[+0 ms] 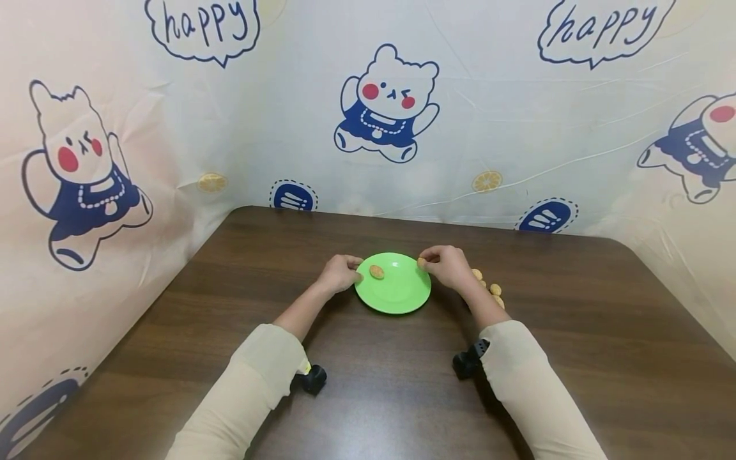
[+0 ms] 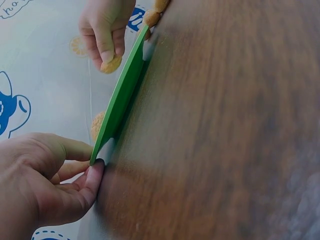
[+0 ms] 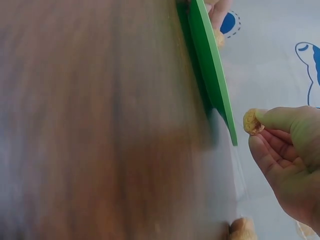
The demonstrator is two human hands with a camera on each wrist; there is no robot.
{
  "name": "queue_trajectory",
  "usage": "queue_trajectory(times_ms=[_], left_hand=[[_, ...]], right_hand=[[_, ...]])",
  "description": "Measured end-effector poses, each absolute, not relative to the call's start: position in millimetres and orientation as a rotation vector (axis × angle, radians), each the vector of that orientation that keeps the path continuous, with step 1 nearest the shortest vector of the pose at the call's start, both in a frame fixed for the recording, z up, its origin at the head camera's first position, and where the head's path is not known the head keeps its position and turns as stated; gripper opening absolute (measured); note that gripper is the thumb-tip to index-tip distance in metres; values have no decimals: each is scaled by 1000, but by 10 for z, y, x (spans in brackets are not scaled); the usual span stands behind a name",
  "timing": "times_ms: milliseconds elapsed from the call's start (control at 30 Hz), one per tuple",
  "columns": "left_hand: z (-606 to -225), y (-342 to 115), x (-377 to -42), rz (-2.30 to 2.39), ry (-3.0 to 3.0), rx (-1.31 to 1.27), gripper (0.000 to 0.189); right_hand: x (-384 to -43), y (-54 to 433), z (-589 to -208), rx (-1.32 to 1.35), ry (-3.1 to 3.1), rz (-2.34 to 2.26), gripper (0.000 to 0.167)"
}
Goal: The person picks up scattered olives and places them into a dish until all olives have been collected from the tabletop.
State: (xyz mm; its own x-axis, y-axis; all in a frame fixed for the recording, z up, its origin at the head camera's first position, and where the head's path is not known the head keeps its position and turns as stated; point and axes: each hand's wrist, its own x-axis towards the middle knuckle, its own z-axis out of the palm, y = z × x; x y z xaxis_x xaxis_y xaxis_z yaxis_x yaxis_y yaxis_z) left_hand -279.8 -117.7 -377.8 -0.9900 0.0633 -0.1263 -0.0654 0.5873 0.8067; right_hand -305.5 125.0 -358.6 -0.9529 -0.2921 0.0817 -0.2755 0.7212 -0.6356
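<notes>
A round green plate lies on the table, with one golden-brown cookie on its left part. My left hand grips the plate's left rim, fingers and thumb on either side of the edge in the left wrist view. Above the plate's right edge, my right hand pinches a second cookie between thumb and fingertips. That cookie is held clear of the plate surface in the right wrist view.
Several more cookies lie on the brown wooden table to the right, partly hidden behind my right forearm. A printed cloth with cartoon bears hangs behind the table and along its sides.
</notes>
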Motion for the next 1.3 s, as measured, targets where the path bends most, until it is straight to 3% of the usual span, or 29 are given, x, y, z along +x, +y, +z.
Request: queue_trajectory(times_ms=[800, 1300], left_hand=[[-3809, -1196, -2834, 1394, 2664, 5, 42], [-3795, -1199, -2835, 1392, 2653, 2, 44]], right_hand=[[-3126, 689, -3706, -535, 2817, -1041, 20], [-3149, 621, -3742, -528, 2819, -994, 21]])
